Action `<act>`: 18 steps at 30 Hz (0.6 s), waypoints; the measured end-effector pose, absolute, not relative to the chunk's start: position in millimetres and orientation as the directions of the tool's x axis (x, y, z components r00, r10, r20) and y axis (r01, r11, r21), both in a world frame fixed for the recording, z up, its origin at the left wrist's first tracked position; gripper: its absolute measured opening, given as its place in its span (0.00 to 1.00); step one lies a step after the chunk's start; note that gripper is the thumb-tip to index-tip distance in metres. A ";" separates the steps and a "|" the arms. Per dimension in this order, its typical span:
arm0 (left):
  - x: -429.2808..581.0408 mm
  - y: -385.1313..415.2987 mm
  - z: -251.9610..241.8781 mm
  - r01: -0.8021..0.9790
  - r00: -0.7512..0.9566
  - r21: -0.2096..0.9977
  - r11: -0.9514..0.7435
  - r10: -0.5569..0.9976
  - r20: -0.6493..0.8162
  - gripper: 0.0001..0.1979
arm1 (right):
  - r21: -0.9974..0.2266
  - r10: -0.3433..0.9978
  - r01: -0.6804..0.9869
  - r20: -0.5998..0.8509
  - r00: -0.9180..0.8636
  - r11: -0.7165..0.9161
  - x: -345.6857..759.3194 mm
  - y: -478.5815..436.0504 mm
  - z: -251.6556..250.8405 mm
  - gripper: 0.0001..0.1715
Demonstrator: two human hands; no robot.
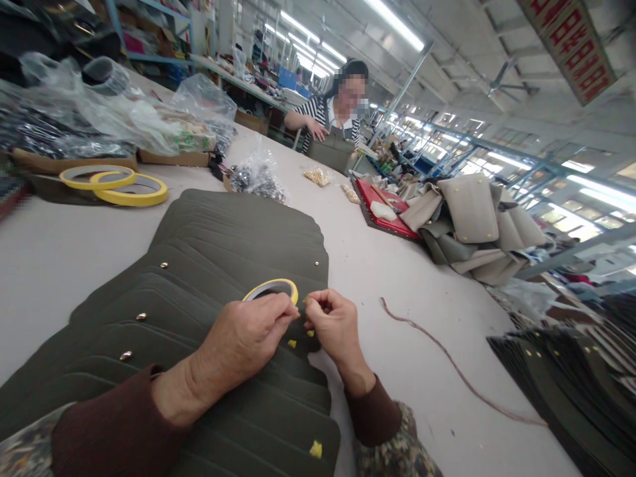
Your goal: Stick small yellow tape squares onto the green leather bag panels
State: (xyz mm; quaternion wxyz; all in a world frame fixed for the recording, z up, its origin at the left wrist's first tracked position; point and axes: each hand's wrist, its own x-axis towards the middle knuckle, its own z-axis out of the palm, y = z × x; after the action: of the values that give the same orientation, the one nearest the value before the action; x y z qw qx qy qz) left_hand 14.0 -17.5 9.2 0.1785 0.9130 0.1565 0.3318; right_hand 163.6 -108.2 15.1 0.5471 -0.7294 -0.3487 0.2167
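My left hand (248, 328) is closed on a roll of yellow tape (287, 283), whose lower part is hidden behind the fingers. Close beside it, my right hand (335, 324) pinches a tiny bit of yellow tape (305, 300) between thumb and forefinger. Both hands are above overlapping dark olive panels (238, 228), fanned out in rows on the table. Gold studs (163, 265) show along the panels' left side, and a smaller one (317, 264) sits at the right. Small torn yellow tape pieces (316, 449) lie on the panels near their right edge.
Two more yellow tape rolls (132, 190) lie at the left, by plastic bags (124, 112). A brown cord (447, 358) crosses the pale table (397, 397). Dark panels (561, 371) and beige pieces (470, 209) are piled at the right. Opposite, a person (328, 119) handles an olive piece.
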 end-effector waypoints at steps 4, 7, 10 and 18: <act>15.0 -12.8 8.8 0.295 0.826 0.265 -0.918 0.384 0.412 0.05 | -0.977 0.737 0.026 -0.143 0.661 -0.212 197.2 -109.6 6.0 0.15; 16.4 -7.1 10.6 0.376 0.884 0.150 -0.914 0.403 0.237 0.06 | -0.973 0.752 -0.040 -0.202 0.627 -0.228 211.7 -111.8 -0.4 0.18; 16.4 -4.8 14.0 0.372 0.907 0.115 -0.921 0.387 0.168 0.07 | -0.969 0.753 -0.031 -0.209 0.623 -0.243 212.8 -112.9 -3.1 0.19; 16.1 -1.8 14.0 0.344 0.921 0.153 -0.927 0.365 0.140 0.07 | -0.949 0.773 0.150 -0.127 0.621 -0.276 202.2 -110.8 -4.3 0.15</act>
State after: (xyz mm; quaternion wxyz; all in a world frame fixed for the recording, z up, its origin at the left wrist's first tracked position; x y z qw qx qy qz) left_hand 16.1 -1.8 14.0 0.0627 0.9780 0.1811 0.0830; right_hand 202.2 -110.8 -4.3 0.5142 -0.7390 -0.3124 0.3031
